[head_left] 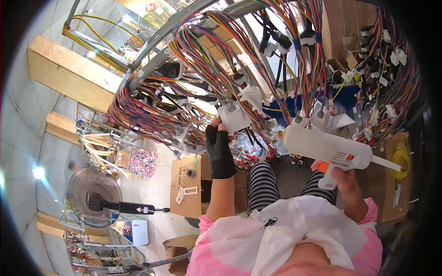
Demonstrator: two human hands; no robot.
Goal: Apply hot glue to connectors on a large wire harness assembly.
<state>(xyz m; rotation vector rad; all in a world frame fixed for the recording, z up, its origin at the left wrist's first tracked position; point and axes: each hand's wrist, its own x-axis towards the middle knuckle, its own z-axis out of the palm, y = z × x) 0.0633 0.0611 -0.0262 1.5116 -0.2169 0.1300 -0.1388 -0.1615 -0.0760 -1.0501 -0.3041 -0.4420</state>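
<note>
My left hand point(220, 149), in a dark dotted fingerless glove, has its bare fingertips closed at the side of a white plastic connector block point(235, 117). Coloured wires run down to this block from a bundle point(207, 50) hung over a metal rail point(156, 41). My right hand point(347, 184) is wrapped round the handle of a white hot glue gun point(331, 149) with an orange trigger. A white glue stick point(386, 163) juts from its rear. The gun's front end points left, near other white connectors point(320, 115); its nozzle tip is hard to make out.
More wire harnesses point(396, 83) hang at the right, above a yellow bag point(401, 156). A cardboard box point(186, 184) with white frame-shaped parts on it stands left of my legs. Farther left are a black fan point(94, 198) and wooden boards point(69, 73).
</note>
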